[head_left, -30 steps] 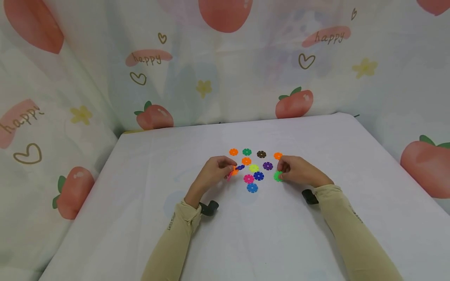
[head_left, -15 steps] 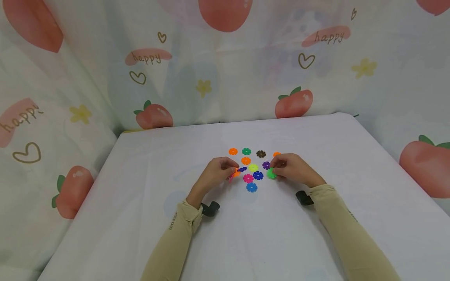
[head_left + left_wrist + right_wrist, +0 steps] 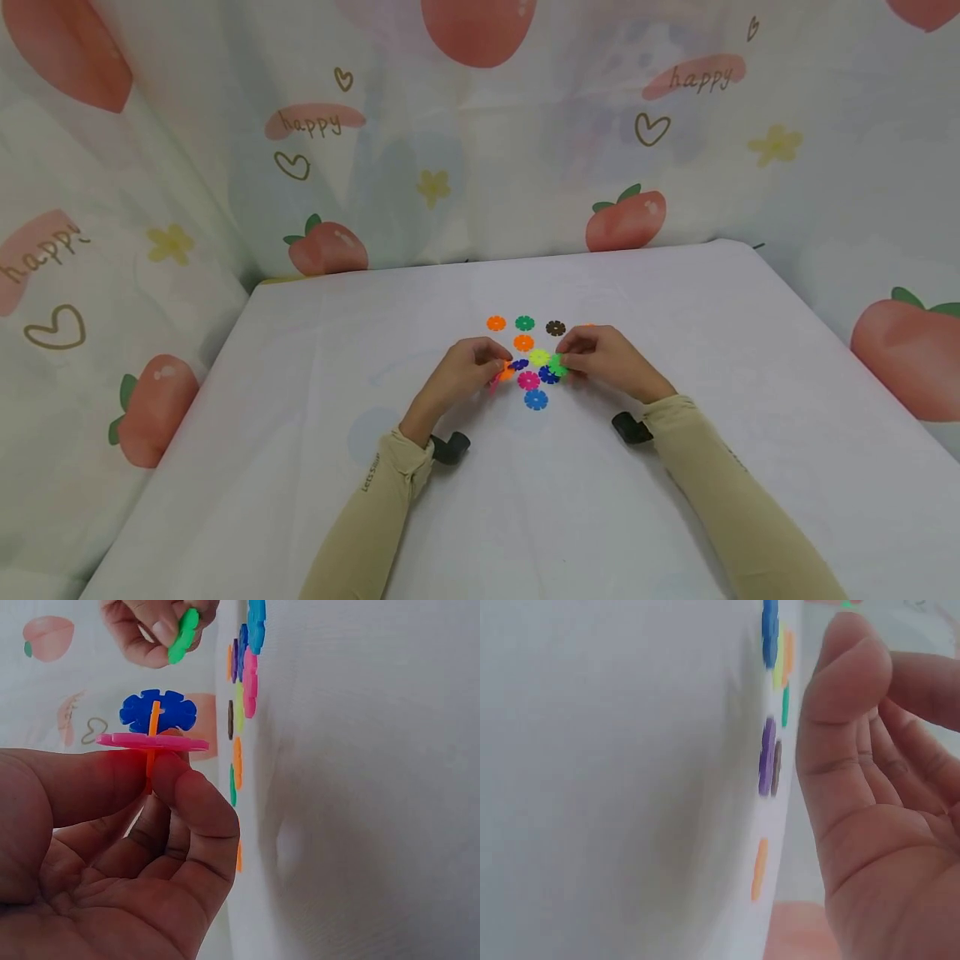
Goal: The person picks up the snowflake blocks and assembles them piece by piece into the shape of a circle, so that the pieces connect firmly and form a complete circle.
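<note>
My left hand point(image 3: 468, 371) pinches a small group of notched plastic flower discs between thumb and finger. In the left wrist view an orange disc point(image 3: 154, 720) stands edge-on, slotted through a pink disc point(image 3: 120, 740) and a blue disc point(image 3: 139, 712). Facing it from the right, my right hand point(image 3: 607, 358) holds a bright green disc point(image 3: 557, 365) by its edge, a short gap from the joined discs. That green disc overlaps a dark blue disc point(image 3: 550, 377) in the head view. Most of it is hidden from the right wrist camera.
Loose discs lie flat between and beyond the hands, among them yellow point(image 3: 538, 357), pink point(image 3: 528, 381), light blue point(image 3: 536, 400), dark green point(image 3: 524, 322) and brown point(image 3: 555, 327). A purple disc point(image 3: 767, 757) lies below the right hand. White cloth covers the table point(image 3: 540, 500); a patterned curtain hangs behind.
My right hand has moved left with the green disc, passing over the purple disc towards the left hand. The left hand has shifted very slightly right, still holding its joined discs.
</note>
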Action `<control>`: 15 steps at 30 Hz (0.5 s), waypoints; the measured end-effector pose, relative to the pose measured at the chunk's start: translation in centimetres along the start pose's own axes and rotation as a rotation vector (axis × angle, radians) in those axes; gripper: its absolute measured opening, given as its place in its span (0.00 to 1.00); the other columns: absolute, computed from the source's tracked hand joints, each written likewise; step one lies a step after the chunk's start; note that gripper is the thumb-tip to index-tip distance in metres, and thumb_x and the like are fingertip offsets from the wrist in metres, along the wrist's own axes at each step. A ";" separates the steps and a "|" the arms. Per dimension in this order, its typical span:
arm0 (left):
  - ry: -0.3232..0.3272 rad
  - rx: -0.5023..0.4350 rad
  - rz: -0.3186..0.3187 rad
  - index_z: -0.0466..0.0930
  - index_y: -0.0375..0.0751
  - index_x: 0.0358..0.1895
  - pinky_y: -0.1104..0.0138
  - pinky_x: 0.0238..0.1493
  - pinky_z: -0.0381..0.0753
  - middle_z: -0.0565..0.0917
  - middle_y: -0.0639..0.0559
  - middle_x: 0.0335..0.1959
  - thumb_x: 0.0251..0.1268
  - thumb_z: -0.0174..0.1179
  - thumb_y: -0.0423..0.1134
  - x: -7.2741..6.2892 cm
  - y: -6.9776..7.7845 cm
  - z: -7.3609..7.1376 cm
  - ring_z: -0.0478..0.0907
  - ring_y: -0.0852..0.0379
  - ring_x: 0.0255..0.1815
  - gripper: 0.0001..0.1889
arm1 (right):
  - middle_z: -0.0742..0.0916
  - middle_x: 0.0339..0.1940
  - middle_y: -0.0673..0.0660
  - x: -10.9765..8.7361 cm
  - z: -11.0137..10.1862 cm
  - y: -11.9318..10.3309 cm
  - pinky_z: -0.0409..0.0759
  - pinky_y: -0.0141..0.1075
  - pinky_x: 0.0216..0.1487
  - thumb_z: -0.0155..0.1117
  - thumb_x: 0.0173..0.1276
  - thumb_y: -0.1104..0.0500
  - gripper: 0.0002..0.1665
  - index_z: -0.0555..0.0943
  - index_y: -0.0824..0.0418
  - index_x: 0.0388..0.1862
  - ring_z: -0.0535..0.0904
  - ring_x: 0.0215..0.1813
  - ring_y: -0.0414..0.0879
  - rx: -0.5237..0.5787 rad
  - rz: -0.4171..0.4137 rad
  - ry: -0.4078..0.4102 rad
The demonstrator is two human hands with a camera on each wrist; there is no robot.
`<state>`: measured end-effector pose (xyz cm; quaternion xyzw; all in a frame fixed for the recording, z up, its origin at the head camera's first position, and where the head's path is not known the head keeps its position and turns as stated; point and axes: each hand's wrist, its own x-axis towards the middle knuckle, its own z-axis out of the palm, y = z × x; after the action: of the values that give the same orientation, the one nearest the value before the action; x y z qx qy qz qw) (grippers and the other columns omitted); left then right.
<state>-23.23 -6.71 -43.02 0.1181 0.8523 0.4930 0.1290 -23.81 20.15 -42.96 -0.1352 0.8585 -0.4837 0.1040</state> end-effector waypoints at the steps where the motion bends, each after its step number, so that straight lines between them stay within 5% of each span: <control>1: -0.003 0.005 -0.001 0.88 0.39 0.53 0.64 0.48 0.84 0.87 0.50 0.45 0.80 0.60 0.31 0.1 0.0 0.1 0.82 0.52 0.44 0.09 | 0.87 0.37 0.59 0.0 0.1 0.0 0.84 0.37 0.42 0.67 0.77 0.64 0.08 0.84 0.67 0.50 0.85 0.36 0.54 0.016 -0.003 -0.003; 15: -0.035 0.044 0.028 0.88 0.39 0.53 0.61 0.53 0.83 0.87 0.50 0.49 0.81 0.59 0.31 0.0 0.5 0.8 0.80 0.51 0.49 0.09 | 0.90 0.34 0.61 0.4 1.5 -0.3 0.85 0.37 0.41 0.68 0.77 0.63 0.13 0.84 0.72 0.52 0.86 0.33 0.53 0.165 -0.031 -0.024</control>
<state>-22.93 -5.85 -42.98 0.1417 0.8587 0.4739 0.1343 -23.65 18.71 -43.51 -0.1452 0.8121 -0.5528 0.1174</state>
